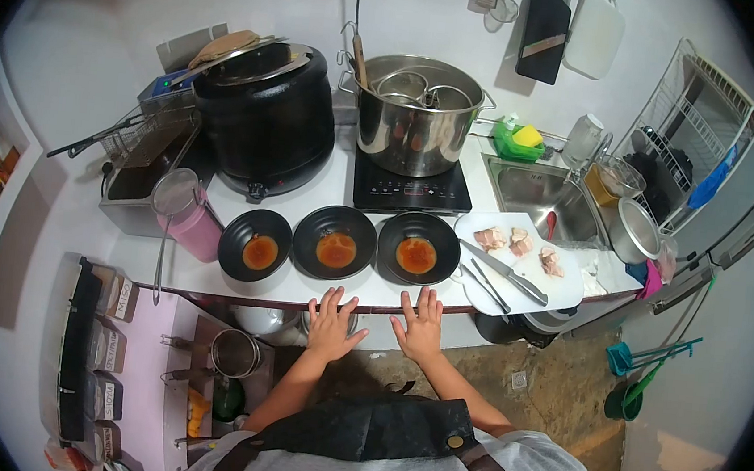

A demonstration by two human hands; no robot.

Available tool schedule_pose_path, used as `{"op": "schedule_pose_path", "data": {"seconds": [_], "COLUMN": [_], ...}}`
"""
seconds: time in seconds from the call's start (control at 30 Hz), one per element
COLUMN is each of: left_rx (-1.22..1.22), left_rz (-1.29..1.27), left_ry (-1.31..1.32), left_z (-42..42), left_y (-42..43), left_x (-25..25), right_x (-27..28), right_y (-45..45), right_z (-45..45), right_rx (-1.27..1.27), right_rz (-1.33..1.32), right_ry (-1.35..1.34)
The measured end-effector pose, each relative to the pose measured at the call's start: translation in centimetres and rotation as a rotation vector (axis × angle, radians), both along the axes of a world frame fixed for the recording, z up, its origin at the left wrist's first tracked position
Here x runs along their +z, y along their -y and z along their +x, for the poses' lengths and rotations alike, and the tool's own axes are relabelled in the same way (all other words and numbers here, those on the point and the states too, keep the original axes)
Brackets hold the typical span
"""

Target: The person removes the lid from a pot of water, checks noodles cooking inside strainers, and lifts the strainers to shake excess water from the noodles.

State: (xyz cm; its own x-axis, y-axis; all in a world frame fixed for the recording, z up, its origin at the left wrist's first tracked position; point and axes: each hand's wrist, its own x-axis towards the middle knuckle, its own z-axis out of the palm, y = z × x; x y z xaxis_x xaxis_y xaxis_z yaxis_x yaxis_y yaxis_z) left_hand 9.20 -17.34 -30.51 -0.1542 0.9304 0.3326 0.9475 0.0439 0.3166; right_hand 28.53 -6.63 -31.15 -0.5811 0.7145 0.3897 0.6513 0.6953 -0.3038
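Both hands are spread at the counter's front edge, holding nothing. My left hand [331, 325] is just below the middle black bowl [334, 242], and my right hand [419, 325] is below the right black bowl [418, 249]. A third black bowl [255, 245] stands to the left. Each bowl has reddish-brown liquid in its bottom. Right of them, a white cutting board [561, 287] carries pieces of pale pink meat [521, 241], a knife [517, 277] and tongs [486, 286].
Behind the bowls, a large steel pot [417, 136] sits on an induction cooker [410, 190]. A black soup warmer [265, 131] and a pink pitcher [191, 224] stand left. At right are a sink [544, 196], a metal bowl [635, 233] and a dish rack [706, 112].
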Motion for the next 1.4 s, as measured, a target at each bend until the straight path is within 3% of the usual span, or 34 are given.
{"op": "schedule_pose_path", "data": {"seconds": [1.4], "left_rx": [-0.018], "left_rz": [0.018], "left_ry": [-0.017], "left_z": [-0.08], "left_y": [0.07], "left_x": [-0.07], "right_x": [0.15], "right_y": [0.14], "right_z": [0.0], "right_rx": [-0.007], "right_rz": [0.022], "right_ry": [-0.016]}}
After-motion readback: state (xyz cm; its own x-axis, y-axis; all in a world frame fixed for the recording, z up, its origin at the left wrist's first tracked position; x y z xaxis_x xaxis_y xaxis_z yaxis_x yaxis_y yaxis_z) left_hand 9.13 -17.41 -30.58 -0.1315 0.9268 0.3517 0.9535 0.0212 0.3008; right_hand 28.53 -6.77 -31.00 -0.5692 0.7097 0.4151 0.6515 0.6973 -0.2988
